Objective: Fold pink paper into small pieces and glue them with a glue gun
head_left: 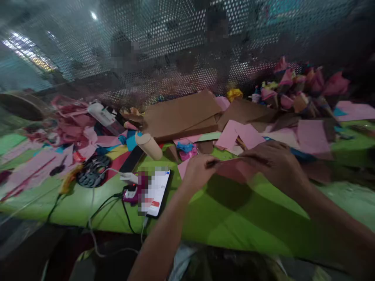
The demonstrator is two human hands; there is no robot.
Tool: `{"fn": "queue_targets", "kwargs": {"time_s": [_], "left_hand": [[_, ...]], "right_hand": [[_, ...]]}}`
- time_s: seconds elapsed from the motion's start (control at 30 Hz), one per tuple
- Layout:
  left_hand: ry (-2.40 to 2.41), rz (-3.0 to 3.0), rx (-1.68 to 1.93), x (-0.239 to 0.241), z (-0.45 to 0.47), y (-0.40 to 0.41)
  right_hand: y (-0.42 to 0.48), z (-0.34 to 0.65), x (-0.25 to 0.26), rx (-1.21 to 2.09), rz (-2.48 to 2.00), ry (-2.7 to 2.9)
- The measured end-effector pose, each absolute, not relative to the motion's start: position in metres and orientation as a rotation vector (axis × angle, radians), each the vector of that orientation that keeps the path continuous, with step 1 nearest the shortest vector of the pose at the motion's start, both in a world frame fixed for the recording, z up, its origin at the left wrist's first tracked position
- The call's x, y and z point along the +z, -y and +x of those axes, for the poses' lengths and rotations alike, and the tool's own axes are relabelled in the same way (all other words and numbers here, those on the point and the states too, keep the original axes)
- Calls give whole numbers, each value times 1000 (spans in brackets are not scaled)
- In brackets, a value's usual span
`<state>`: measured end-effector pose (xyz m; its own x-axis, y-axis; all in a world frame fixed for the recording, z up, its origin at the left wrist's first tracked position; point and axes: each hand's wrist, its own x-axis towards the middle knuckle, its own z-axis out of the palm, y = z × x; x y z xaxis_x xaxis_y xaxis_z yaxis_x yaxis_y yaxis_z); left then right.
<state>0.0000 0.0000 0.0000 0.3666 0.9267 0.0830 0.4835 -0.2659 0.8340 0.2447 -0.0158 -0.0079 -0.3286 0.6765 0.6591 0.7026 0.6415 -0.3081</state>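
Note:
Stretched between my two hands is a piece of pink paper, held just above the green tabletop. My left hand pinches its left end, fingers closed. At the opposite end, my right hand grips the paper with its fingers bent over the top edge; some fingertips are hidden. Beyond my hands lie pink paper sheets. A small blue and pink bundle sits just past my left hand. Left of my left forearm rests a phone with its screen lit.
A cable-connected purple power block and a yellow-handled tool lie to the left. Brown cardboard spans the back, beside a beige tube. Pink paper cones crowd the back right. A perforated screen rises behind, with people beyond.

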Motion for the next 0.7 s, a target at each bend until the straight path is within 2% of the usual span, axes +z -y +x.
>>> {"fn": "queue_targets", "kwargs": {"time_s": [0.07,0.13,0.2,0.33,0.4,0.5,0.7], "left_hand": [[-1287,1824,834,-3,-1,-2],[-1321,1749,909,-4,-2,-4],[-1325,1667,994,-4,-2,-6],[-1285,1506,1095,-4,-1,-8],[-1280,1456,1129,-4,-1,-9],[-1267,1441,1162,-4,0,-9],[-1287,1506,1182,-4,2,-5]], "right_hand": [[16,246,-3,-189,-1143,1897],[16,247,2,-165,-1213,1726],[16,245,4,24,-1288,1530],[16,236,4,714,-1311,1206],[14,230,3,933,-1293,1103],[12,226,-1,1074,-1299,1034],[11,227,-2,1152,-1287,1060]]}}
